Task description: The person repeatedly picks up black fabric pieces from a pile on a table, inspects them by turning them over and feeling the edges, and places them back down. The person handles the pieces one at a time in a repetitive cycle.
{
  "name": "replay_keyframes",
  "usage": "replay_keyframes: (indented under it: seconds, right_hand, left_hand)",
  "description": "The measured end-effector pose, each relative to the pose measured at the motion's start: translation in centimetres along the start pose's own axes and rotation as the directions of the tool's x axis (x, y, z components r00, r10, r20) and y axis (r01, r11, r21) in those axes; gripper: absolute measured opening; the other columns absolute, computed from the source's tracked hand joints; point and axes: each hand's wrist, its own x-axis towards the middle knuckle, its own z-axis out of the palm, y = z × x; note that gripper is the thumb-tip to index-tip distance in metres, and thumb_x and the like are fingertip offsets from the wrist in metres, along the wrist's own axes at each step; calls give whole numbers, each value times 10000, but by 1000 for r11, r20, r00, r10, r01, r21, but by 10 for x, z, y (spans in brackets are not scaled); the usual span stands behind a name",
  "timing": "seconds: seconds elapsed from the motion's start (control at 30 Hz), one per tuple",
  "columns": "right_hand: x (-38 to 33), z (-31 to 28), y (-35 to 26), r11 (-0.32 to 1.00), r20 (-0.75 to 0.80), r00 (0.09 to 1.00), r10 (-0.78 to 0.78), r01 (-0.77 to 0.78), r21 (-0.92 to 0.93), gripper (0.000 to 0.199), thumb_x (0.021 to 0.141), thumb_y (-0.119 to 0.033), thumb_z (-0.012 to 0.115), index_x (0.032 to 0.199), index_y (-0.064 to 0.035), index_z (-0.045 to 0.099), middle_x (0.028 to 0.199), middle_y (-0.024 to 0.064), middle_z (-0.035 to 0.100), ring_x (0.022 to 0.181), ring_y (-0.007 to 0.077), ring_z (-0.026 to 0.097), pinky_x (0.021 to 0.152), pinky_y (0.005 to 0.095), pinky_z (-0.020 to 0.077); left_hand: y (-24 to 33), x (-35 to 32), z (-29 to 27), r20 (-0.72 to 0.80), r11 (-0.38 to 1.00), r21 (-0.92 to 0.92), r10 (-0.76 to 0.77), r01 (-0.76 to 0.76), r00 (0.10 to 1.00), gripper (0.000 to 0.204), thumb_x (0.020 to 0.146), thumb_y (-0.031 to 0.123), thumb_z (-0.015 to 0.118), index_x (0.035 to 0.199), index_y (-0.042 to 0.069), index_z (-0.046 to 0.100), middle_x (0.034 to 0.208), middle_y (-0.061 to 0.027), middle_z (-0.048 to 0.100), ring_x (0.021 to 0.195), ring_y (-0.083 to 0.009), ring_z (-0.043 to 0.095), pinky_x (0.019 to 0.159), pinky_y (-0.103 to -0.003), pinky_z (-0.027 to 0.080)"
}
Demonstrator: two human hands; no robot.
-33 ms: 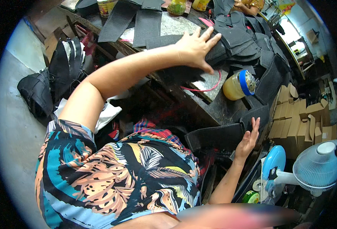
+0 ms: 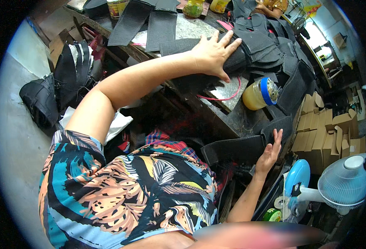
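My left hand (image 2: pixel 214 54) lies spread, palm down, on a dark fabric piece (image 2: pixel 178 46) that looks curled over the work table's near edge. Beside its thumb is a thin pink cord or strip (image 2: pixel 220 98). My right hand (image 2: pixel 268 154) is raised at the right with its fingers stretched out and nothing in it. Just behind that hand, a black textile panel (image 2: pixel 232 150) hangs at the table's edge. Between the hands, a clear jar (image 2: pixel 253 97) with yellowish contents and a blue rim leans on the table.
Black cut pieces (image 2: pixel 259 45) pile up at the far right of the table. Cardboard boxes (image 2: pixel 315 133) and a white-and-blue fan (image 2: pixel 344 182) stand to the right. Black shoe-like items (image 2: pixel 40 99) sit at the left. Another person's arm (image 2: pixel 268 9) shows at the far side.
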Motion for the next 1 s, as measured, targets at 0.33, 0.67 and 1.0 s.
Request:
replay_keyframes:
  seconds: [0.33,0.67,1.0]
  right_hand:
    - [5,7,-4,998,-12,999,48,-49,-49,749,1011,-632,286,1530,-97,365,1428,166,542,1361,328,459,1189,537,165]
    - [6,2,12,918,-178,972,153,-72,390,764,1029,-588,323,1552,-35,261,1409,219,523,1344,297,459,1160,442,273]
    - [-28,-18,-4,886,-220,932,287,-171,431,553,1040,-189,501,1529,-25,304,1164,127,626,1089,180,569,1014,325,400]
  left_hand:
    - [-49,10,8,80,975,-176,149,-133,986,1122,692,349,786,1587,134,144,1597,-243,217,1356,-427,427,1101,-448,419]
    - [-47,0,9,-293,959,-246,67,-143,954,963,815,490,709,1539,38,265,1542,-269,323,1430,-433,308,1171,-559,214]
    - [69,-51,-41,-500,686,-458,328,-566,802,309,774,160,765,1069,95,700,1054,-101,666,971,-304,628,820,-388,527]
